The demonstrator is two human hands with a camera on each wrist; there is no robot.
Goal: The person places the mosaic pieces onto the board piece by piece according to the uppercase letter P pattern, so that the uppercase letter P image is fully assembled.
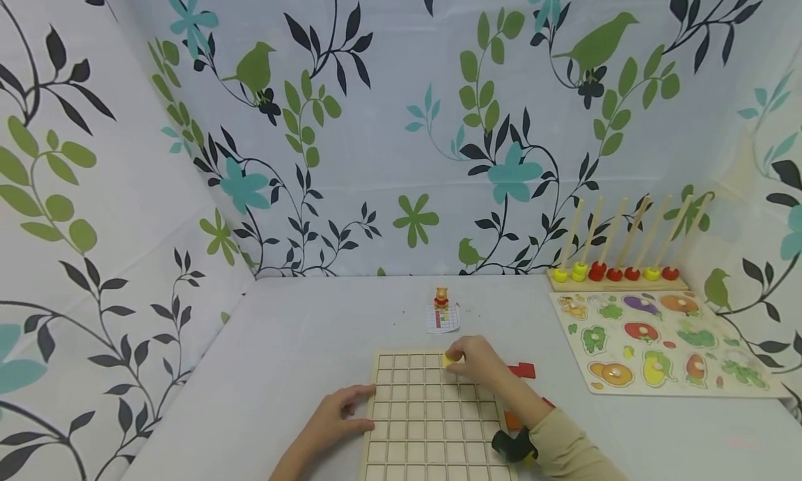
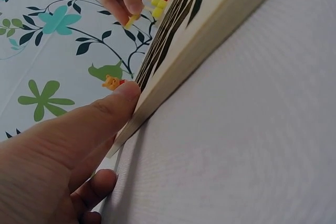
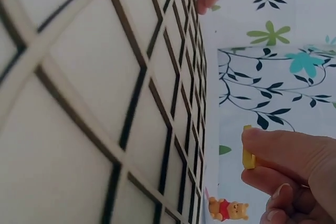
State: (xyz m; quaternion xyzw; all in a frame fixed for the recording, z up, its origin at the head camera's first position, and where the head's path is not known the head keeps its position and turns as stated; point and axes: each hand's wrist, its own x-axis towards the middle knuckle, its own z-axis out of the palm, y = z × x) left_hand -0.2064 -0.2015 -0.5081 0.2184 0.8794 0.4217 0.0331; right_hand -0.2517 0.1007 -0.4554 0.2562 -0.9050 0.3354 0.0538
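Note:
A pale wooden grid board (image 1: pixel 398 450) lies on the table, its raised strips dividing it into square cells. My right hand (image 1: pixel 476 361) pinches a small flat yellow piece (image 3: pixel 247 148) between thumb and fingers. In the head view this hand is over the board's far right part; the right wrist view shows the piece apart from the grid. Along the board's left edge rests my left hand (image 1: pixel 341 418), thumb and a finger spread and touching the side. The left thumb (image 2: pixel 128 92) meets the rim in the left wrist view.
Behind the board stands a small bear figurine (image 1: pixel 441 298) by a printed card (image 1: pixel 443 319). Red pieces (image 1: pixel 525 370), an orange piece (image 1: pixel 513 421) and a black object (image 1: pixel 514 446) lie near my right arm. At right are a vegetable puzzle board (image 1: pixel 679 352) and a peg rack (image 1: pixel 617 282) with beads.

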